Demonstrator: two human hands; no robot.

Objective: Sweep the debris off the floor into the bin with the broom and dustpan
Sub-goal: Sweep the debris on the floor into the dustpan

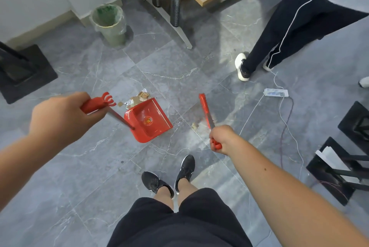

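Left hand is wrapped tight round the red grip of the dustpan, pan resting on the grey floor with paper scraps heaped at its far edge. Right hand is fisted on the broom, whose head looks blurred, so I can't say what it touches. One crumb sits between pan and broom. The lined bin stands well apart by the wall; tipping looks still to come

Left grip and right grip both clenched.
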